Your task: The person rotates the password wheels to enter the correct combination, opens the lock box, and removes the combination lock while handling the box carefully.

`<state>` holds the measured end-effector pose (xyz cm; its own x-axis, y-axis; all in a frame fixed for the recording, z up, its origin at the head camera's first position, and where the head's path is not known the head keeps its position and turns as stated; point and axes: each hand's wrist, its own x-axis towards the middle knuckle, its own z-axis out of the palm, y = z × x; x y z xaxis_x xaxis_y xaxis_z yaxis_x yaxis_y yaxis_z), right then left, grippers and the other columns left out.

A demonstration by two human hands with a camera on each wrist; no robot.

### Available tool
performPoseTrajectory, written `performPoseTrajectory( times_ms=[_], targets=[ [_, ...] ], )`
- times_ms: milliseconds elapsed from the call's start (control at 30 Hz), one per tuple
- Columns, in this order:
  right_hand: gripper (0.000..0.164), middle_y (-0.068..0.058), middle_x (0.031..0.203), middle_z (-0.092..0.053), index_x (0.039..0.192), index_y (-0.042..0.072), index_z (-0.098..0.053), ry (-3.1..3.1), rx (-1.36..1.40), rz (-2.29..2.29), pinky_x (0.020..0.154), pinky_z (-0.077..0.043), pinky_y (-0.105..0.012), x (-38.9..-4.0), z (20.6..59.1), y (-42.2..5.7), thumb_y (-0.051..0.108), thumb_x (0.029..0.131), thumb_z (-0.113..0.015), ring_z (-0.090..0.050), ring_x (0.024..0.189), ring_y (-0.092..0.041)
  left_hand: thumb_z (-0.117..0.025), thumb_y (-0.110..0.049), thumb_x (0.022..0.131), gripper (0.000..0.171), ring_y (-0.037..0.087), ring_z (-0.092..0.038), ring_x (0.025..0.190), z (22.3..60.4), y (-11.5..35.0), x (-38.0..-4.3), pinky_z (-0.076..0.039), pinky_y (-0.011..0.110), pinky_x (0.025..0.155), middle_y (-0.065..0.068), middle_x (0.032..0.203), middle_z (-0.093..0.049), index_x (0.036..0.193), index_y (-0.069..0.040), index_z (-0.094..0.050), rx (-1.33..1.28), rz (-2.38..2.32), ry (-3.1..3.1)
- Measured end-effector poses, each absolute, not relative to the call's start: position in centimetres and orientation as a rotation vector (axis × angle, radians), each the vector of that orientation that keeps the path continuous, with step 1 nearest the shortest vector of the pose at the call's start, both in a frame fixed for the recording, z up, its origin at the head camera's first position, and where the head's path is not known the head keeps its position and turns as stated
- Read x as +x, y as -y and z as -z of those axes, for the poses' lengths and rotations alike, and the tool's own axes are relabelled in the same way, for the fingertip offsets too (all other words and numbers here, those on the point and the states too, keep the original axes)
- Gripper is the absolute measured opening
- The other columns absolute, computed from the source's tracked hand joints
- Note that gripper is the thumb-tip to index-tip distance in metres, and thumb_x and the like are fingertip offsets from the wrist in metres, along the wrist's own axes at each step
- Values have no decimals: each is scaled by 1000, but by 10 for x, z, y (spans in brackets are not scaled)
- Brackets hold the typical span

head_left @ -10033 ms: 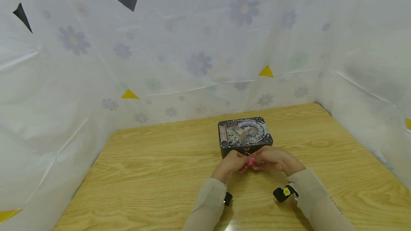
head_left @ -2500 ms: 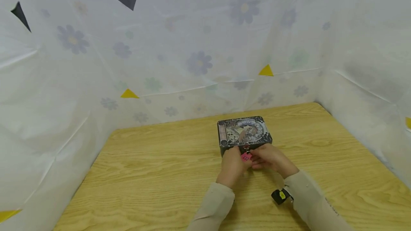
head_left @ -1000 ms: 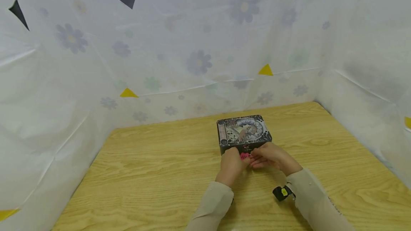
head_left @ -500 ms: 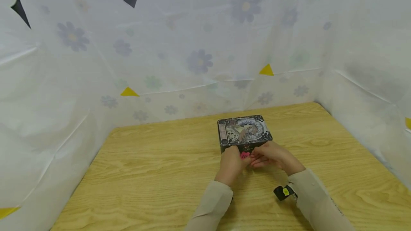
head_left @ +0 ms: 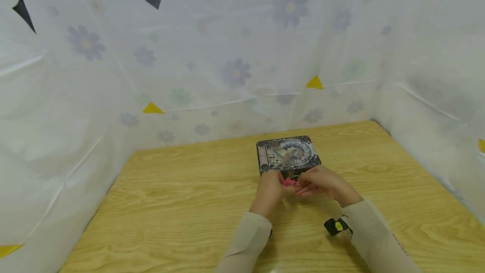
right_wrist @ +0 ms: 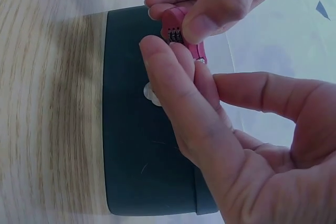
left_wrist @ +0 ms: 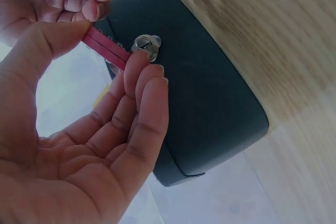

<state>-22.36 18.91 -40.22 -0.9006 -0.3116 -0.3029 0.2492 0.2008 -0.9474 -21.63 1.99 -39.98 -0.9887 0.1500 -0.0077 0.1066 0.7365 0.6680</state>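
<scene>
A small pink combination padlock [right_wrist: 170,27] with dark number dials is at the front of a dark tin box [head_left: 289,155], whose lid carries an ornate picture. My left hand [head_left: 270,191] pinches the padlock's body between thumb and fingers; in the left wrist view its narrow side [left_wrist: 106,49] shows. My right hand [head_left: 323,183] meets it from the right, thumb and fingers pinching at the padlock's shackle end, which they mostly cover. Beside the padlock sits the box's silver clasp [left_wrist: 146,45]. Whether the shackle still passes through the clasp, I cannot tell.
The box stands on a wood-grain table [head_left: 182,205] near its back edge. White flowered sheeting [head_left: 212,54] hangs behind and at both sides, with black and yellow triangles on it. A black wrist camera [head_left: 333,226] hangs below the right forearm.
Ten seconds ago both hands pinched the padlock symmetrically below the clasp. Since then the padlock has turned, its dials facing up. In the last half second my left hand shifted slightly left.
</scene>
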Motion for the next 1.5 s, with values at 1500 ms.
performPoseTrajectory(
  times_ms=[1500],
  targets=[
    [28,-6,71,-56,75,4,-55,-2218,-462,1556,65,-52,-42,-226,390,-207,13,98,-41,-57,65,-20,-79,-13,77,26,8,-39,48,385,-26,-211,-31,21,42,-4,56,-45,69,-8,-54,470,-1058,-2824]
  ],
)
